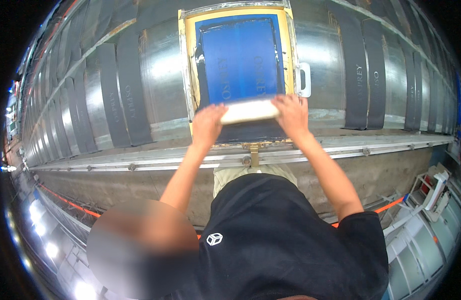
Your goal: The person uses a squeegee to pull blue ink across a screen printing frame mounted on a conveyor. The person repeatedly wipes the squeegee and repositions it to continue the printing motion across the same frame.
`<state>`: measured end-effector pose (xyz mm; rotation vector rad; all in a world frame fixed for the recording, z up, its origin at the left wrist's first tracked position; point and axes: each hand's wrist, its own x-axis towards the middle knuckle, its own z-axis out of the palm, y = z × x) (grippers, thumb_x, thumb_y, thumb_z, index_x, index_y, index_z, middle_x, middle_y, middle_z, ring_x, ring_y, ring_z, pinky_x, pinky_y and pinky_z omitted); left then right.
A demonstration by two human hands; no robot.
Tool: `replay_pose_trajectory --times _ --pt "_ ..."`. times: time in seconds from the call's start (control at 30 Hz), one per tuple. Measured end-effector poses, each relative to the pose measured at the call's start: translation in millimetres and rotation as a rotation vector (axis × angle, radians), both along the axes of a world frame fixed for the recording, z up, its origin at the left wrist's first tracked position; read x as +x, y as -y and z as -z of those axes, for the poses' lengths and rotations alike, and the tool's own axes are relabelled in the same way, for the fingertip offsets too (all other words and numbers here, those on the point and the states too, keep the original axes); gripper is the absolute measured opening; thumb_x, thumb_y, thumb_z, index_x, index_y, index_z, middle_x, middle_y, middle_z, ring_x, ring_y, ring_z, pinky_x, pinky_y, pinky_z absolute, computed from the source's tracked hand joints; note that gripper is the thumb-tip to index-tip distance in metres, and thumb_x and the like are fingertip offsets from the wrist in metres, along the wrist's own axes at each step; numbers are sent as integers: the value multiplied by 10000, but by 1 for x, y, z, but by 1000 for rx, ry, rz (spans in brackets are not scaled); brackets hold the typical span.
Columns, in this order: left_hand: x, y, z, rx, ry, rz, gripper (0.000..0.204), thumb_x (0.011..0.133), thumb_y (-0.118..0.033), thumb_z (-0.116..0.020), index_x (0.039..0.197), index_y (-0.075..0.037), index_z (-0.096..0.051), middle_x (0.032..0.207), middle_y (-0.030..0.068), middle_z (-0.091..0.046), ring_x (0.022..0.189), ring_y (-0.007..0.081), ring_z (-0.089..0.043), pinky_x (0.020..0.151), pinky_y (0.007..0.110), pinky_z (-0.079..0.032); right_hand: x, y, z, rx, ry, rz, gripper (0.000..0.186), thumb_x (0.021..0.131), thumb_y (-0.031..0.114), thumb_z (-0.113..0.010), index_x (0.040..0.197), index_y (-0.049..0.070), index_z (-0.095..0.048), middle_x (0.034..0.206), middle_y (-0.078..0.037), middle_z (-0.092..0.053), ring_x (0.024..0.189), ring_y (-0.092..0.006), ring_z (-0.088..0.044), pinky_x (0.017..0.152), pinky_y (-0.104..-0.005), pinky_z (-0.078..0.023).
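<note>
Both hands grip the ends of a pale squeegee (250, 111) that lies crosswise over a screen-printing frame. My left hand (209, 122) is closed round its left end, and my right hand (292, 114) is closed round its right end. Beneath it is the blue mesh (240, 60) of the screen, with dark ink along its edges. Yellow borders and a worn metal frame (183, 55) surround the mesh. The squeegee is at the near part of the screen, close to my body. Its blade edge is hidden.
A long shiny metal table (165, 65) carries dark printed fabric strips (113, 95) on both sides. A metal rail (180, 162) with a bracket (254, 155) runs along its near edge. A white handle (304, 80) stands right of the frame. Machinery (435, 192) is at the right.
</note>
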<state>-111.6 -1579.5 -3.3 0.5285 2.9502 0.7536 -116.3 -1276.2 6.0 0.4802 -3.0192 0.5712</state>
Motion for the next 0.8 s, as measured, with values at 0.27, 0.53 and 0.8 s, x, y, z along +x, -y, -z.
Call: replay_pose_trajectory --times 0.27,0.53,0.8 --pt "-247 -2 -1 -114 109 -19 406 803 -154 -704 1181 -294 -754 961 144 -741 876 354 -706 817 439 -568 -237 -5 7 220 53 -8 311 790 266 -813 1096 225 -781 1053 -33 -747 1045 -241 -637 919 -413 -435" --pt "-316 -12 3 -186 178 -25 387 749 -224 -777 1134 -258 -780 974 113 -762 926 316 -723 882 427 -572 -298 -6 27 72 118 159 306 764 272 -808 1043 150 -775 929 -160 -732 932 -341 -678 864 -467 -520" --pt "-151 -6 -5 -128 246 -7 424 768 -107 -754 1163 -257 -762 1063 89 -750 958 302 -718 842 409 -581 -124 -1 18 -13 72 44 345 717 119 -821 1055 157 -762 1002 -69 -716 1015 -275 -643 898 -439 -492"
